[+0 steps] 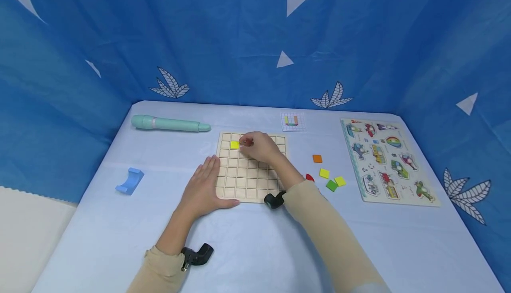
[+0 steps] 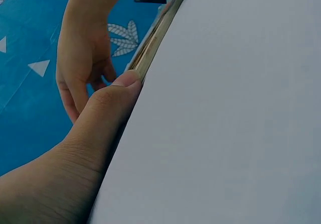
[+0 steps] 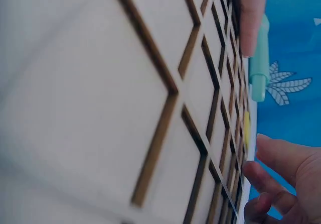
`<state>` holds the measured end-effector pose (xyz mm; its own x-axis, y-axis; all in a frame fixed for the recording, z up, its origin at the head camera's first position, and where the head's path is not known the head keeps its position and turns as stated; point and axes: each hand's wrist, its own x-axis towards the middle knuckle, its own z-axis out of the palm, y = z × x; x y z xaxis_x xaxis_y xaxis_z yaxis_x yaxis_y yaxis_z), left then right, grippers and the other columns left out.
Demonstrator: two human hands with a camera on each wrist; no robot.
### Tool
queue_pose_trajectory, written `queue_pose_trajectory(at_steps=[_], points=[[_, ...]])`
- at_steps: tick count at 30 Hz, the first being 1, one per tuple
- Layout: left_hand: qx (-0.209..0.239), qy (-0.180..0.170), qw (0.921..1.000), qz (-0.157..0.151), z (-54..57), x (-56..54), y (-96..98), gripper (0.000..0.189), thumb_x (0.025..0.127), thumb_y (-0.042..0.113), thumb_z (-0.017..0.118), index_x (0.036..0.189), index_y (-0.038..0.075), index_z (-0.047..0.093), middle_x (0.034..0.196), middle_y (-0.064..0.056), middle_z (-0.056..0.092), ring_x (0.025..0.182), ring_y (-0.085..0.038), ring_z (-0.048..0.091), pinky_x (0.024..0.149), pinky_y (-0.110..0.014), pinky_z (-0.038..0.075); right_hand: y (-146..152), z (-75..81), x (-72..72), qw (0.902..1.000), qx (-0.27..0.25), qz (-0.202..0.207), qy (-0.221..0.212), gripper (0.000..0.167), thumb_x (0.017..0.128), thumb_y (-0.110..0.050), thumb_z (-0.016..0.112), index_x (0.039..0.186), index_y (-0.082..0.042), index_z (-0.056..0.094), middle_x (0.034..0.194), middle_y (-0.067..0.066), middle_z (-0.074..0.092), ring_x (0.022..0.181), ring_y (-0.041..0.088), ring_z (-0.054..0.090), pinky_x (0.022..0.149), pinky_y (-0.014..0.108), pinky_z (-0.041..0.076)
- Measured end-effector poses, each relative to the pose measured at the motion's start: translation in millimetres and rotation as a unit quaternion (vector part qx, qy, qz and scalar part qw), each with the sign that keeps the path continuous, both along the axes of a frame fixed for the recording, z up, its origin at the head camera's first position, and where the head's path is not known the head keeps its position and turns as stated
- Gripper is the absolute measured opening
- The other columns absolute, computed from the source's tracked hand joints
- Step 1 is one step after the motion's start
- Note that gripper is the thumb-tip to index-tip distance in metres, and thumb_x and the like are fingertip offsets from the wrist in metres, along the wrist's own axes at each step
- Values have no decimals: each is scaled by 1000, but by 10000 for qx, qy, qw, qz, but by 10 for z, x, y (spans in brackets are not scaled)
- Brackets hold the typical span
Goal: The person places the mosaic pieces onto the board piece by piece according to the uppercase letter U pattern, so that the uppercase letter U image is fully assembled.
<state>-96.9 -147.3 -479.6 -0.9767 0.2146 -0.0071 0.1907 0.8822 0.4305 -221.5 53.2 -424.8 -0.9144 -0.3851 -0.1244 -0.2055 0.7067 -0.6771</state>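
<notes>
A pale wooden grid board (image 1: 232, 182) lies on the table, with a yellow square tile (image 1: 234, 145) in one of its upper left cells. My left hand (image 1: 203, 189) rests at the board's lower left corner, fingers extended along the left side. Its thumb (image 2: 128, 81) presses the near edge. Over the upper part of the board, my right hand (image 1: 260, 146) has bent fingers just right of the yellow tile. They seem to pinch a small reddish piece (image 1: 248, 142), mostly hidden by the hand. In the right wrist view the right fingers (image 3: 278, 158) hover close to the board's surface.
Right of the board lie an orange tile (image 1: 317, 158), two yellow tiles (image 1: 324, 173), a green tile (image 1: 332, 185) and a red piece (image 1: 309, 177). A pattern card (image 1: 293, 122), a picture puzzle (image 1: 389, 162), a mint-green microphone-shaped object (image 1: 171, 123) and a blue curved block (image 1: 130, 181) surround them.
</notes>
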Motion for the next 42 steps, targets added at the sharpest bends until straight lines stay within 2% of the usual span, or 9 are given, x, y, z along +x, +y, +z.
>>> queue_pose_trajectory(at_steps=[5,11,18,26,31,42], points=[[-19,-26,10000,17,17,2,-1,143,60,92,62,158,2,12,167,-13,10,157,-28,6,127,-46,12,204,98,55,9999,-126,4,-32,25,94,-26,68,117,-15,71,101,0,67,89,19,60,76,35,50],[-39,-20,10000,10,38,1,1,142,61,88,65,158,0,11,167,-15,10,156,-30,5,127,-48,11,459,223,121,9996,-298,7,-19,28,94,-28,69,117,-12,69,103,2,66,99,22,59,84,38,49],[-73,57,9999,-41,24,-13,25,142,61,87,66,158,0,10,167,-16,9,156,-30,5,127,-48,11,804,275,221,9994,-298,-194,-55,28,94,-29,70,117,-14,69,104,0,66,78,26,54,65,35,48],[-135,83,9998,-74,15,-14,43,142,62,87,66,158,-1,10,167,-16,9,156,-31,4,127,-49,11,1190,327,359,9992,-74,-403,-4,27,93,-28,70,117,-14,69,104,1,67,81,26,53,66,33,48],[-216,78,9997,-105,13,-6,45,140,63,86,65,158,-1,9,167,-16,8,156,-31,5,127,-49,12,1429,329,447,9983,73,-577,66,27,92,-25,71,116,-14,69,104,3,67,80,25,51,64,32,47],[-317,94,9994,-142,17,-26,49,140,64,89,62,158,-1,10,167,-16,8,156,-31,5,126,-51,12,1933,181,551,9961,83,-880,44,26,92,-27,72,115,-16,70,103,3,67,73,26,50,53,27,42]])
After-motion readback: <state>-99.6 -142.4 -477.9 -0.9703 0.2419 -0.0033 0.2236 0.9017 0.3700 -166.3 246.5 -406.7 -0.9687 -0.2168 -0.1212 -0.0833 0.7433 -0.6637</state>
